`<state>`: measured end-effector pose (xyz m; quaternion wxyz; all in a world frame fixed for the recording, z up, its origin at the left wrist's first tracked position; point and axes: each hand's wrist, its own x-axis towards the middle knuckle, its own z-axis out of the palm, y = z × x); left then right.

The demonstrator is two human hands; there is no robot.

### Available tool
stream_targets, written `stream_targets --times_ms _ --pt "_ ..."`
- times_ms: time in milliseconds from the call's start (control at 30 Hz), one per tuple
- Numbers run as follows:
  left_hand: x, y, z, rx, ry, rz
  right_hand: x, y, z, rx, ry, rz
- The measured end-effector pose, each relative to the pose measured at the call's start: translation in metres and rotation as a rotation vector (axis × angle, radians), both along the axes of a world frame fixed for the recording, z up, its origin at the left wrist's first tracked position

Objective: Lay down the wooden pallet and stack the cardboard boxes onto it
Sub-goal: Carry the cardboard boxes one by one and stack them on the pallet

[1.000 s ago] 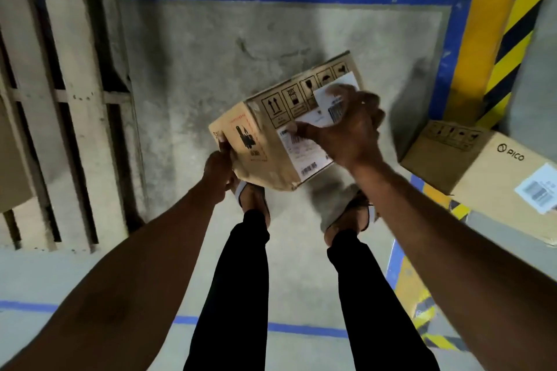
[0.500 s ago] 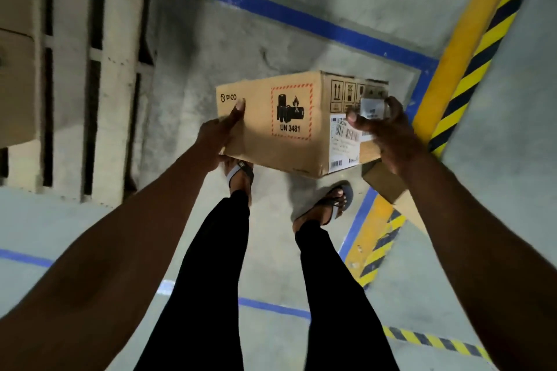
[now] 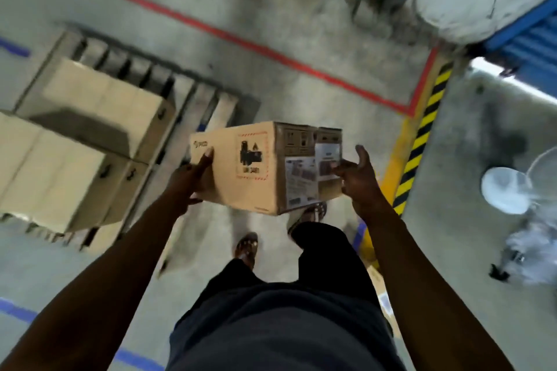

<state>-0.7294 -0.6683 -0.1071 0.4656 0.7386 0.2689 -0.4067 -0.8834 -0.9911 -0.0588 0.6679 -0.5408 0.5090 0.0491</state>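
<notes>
Left hand (image 3: 193,179) fingers (image 3: 206,156) lie flat against the near-left face of the cardboard box (image 3: 256,169), thumb underneath. Right hand (image 3: 358,178) pinches the box's right end at the labels, thumb up. Box is carried mid-air above the feet. Left of the fingers, wooden pallet (image 3: 208,99) lies flat on the floor, stacked boxes (image 3: 90,129) already on it. Risk: smooth cardboard, palm-only squeeze, box could slip or twist while walking. Box rectangular, matte brown, printed hazard mark; pallet slatted, pale rough wood.
</notes>
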Motion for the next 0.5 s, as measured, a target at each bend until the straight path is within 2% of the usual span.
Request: stream_targets --times_ms 200,300,433,500 --pt "0.049 -0.060 0.035 0.040 -0.131 0.153 0.071 -0.066 -0.012 0.043 -0.095 0.073" --pt "0.063 -0.098 0.063 0.072 -0.150 0.240 0.115 -0.108 0.004 0.063 -0.135 0.191" --pt "0.088 -0.135 0.089 0.091 -0.285 0.380 0.194 -0.165 0.035 0.050 -0.161 0.391" --pt "0.100 -0.143 0.092 0.064 -0.280 0.483 0.239 -0.179 0.047 0.040 -0.178 0.505"
